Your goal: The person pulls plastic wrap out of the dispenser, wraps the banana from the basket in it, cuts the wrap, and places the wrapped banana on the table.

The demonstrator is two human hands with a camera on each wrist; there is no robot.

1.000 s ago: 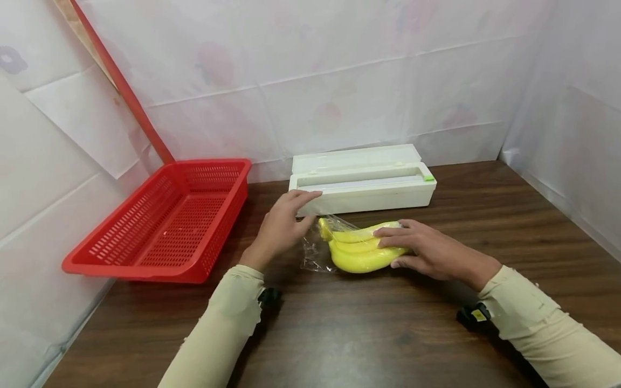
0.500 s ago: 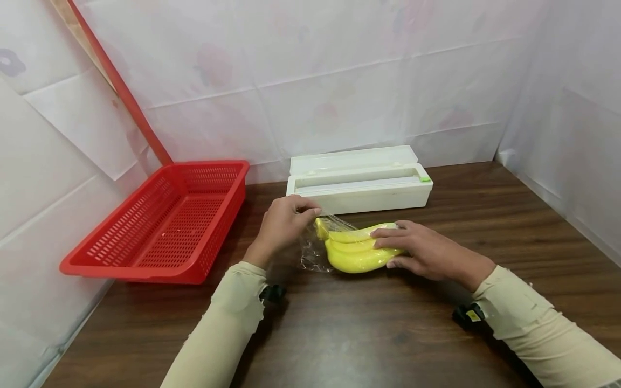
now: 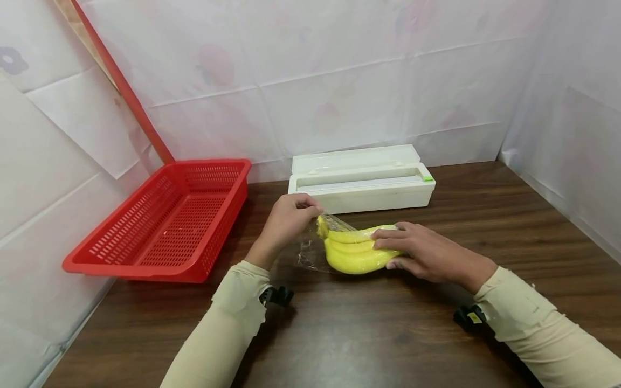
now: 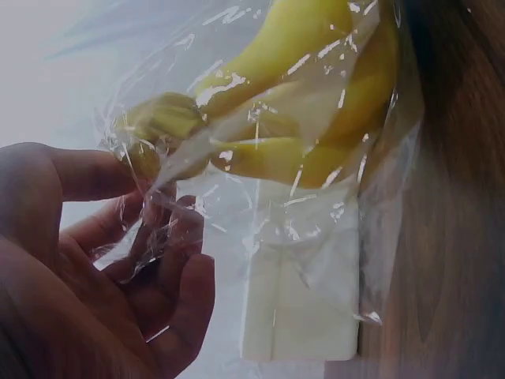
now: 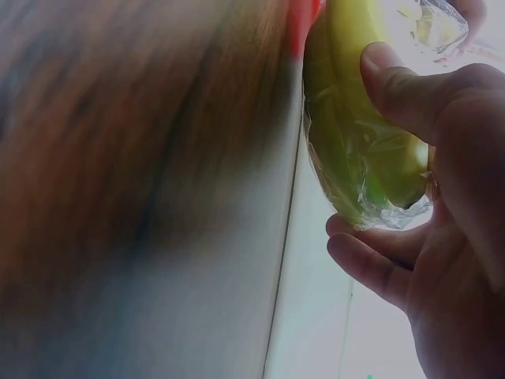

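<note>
A bunch of yellow bananas [image 3: 356, 254] lies on the brown table, with clear plastic wrap [image 4: 308, 229] over it. My left hand [image 3: 290, 218] pinches the wrap beside the stem end, thumb and fingertips right at the stem in the left wrist view. The loose part of the wrap hangs in wrinkles below the stem. Around the tip end of the bananas, my right hand [image 3: 423, 250] holds the bunch with curled fingers. In the right wrist view the thumb [image 5: 398, 83] presses along one banana, and wrap covers the tips.
Behind the bananas stands a long white box [image 3: 368, 199] with its lid raised and a white roll inside. A red perforated basket [image 3: 199, 269] sits at the left. Pale patterned sheeting [image 3: 339, 81] walls the table's back and sides.
My left hand has closed from spread fingers to a pinch on the wrap and draws it up at the stem. The right hand keeps its hold on the bananas.
</note>
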